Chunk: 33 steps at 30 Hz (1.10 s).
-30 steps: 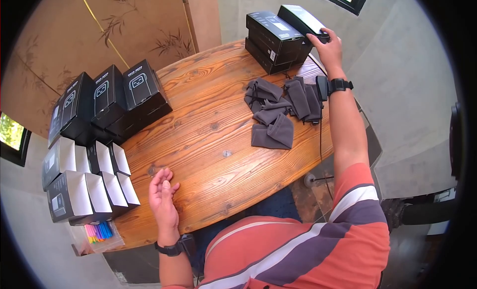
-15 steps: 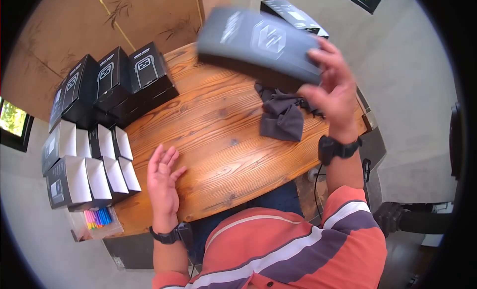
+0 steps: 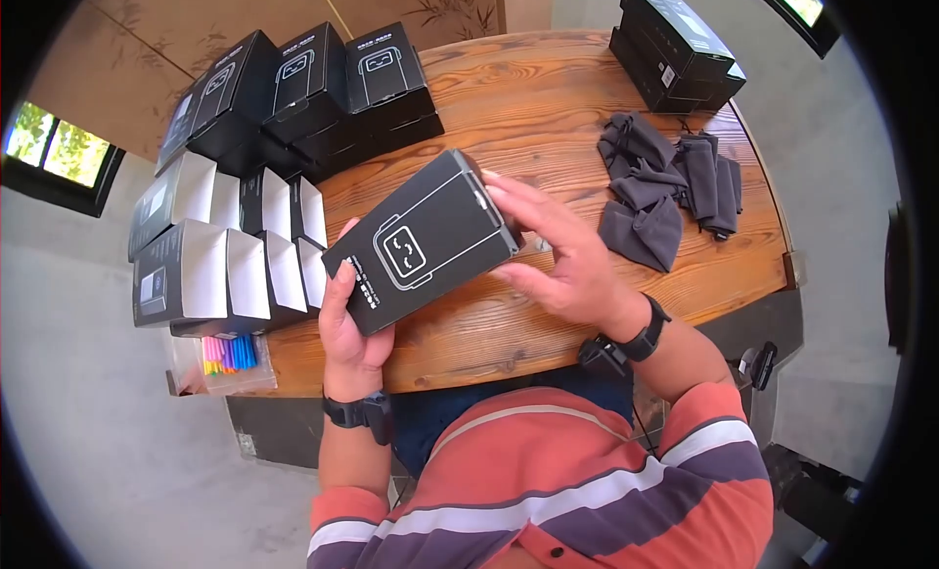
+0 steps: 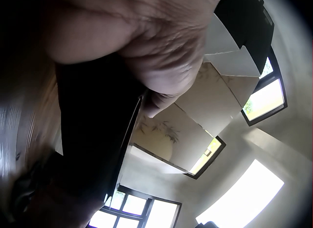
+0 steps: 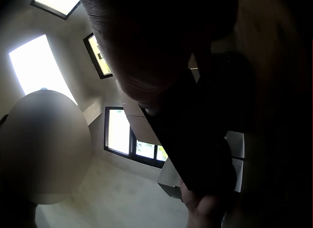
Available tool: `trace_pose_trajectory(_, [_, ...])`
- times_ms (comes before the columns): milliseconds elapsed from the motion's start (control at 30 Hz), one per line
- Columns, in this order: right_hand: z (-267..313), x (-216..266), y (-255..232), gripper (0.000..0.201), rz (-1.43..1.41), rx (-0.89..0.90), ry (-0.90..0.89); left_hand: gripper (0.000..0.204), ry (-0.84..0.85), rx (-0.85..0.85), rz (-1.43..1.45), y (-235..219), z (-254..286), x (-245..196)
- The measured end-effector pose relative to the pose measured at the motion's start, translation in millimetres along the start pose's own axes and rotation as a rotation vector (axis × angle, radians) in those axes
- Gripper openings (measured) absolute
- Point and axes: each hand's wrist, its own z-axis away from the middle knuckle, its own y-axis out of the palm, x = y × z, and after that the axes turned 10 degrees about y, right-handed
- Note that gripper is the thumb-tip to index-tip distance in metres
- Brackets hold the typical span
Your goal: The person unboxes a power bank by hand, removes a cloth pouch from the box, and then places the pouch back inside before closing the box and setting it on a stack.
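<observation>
A black box [image 3: 445, 222] with a white line drawing of a smiling device is held tilted above the table, in front of the body. My left hand [image 3: 357, 336] grips its lower left end, thumb on the printed face and fingers passing underneath, partly hidden. At the opposite end, my right hand [image 3: 565, 266] holds the box between fingers at the upper corner and thumb at the lower one, beside the end flap. Both wrist views are dark; the box [image 4: 98, 135] appears there as a black shape against the left palm.
Closed black boxes [image 3: 386, 70] stand stacked at the back left. Before them lie several open boxes [image 3: 205, 275] with white insides, and a clear bag of coloured pens [image 3: 230, 354]. Grey cloth pouches [image 3: 641, 231] lie at right on the wooden table [image 3: 528, 90], below more boxes [image 3: 675, 45].
The right hand has taken a black box from the back right stack and brought it to the middle. The left hand, empty before, now grips its other end. The head view has shifted.
</observation>
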Motion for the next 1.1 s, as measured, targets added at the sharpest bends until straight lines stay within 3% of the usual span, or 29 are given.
trace_pose_trajectory(133, [0,1,3,0.076,0.071,-0.009,-0.111,0.078,-0.019,-0.005,-0.048,0,2,3])
trace_pose_trajectory(267, [5,-11,3,0.062,-0.099,0.017,-0.031,0.09,0.079,0.042,-0.173,7,4,6])
trace_pose_trajectory(333, [6,-17,13,0.041,-0.688,0.003,0.188,0.093,0.139,0.087,-0.253,6,7,7])
trace_pose_trajectory(500, [5,-19,14,0.031,-0.73,-0.071,0.189,0.104,0.334,0.134,-0.439,19,12,11])
trace_pose_trajectory(600, [8,-20,11,0.03,-0.69,-0.063,0.228,0.1,0.304,0.115,-0.438,25,12,11])
trace_pose_trajectory(700, [9,-27,9,0.031,-0.808,-0.011,0.267,0.088,0.247,0.054,-0.373,25,13,10])
trace_pose_trajectory(767, [13,-37,4,0.034,-0.667,0.003,0.426,0.082,0.216,0.055,-0.425,19,13,7])
trace_pose_trajectory(833, [9,-35,0,0.041,-0.727,0.054,0.512,0.08,0.175,0.059,-0.438,15,13,5])
trace_pose_trajectory(900, [4,-26,-1,0.057,-0.739,0.016,0.502,0.08,0.155,0.083,-0.461,15,14,5])
trace_pose_trajectory(933, [-1,-16,-2,0.077,-0.757,0.049,0.527,0.081,0.159,0.093,-0.467,15,14,5])
trace_pose_trajectory(1100, [0,-16,-6,0.083,-0.703,0.116,0.54,0.081,0.157,0.101,-0.449,22,15,3])
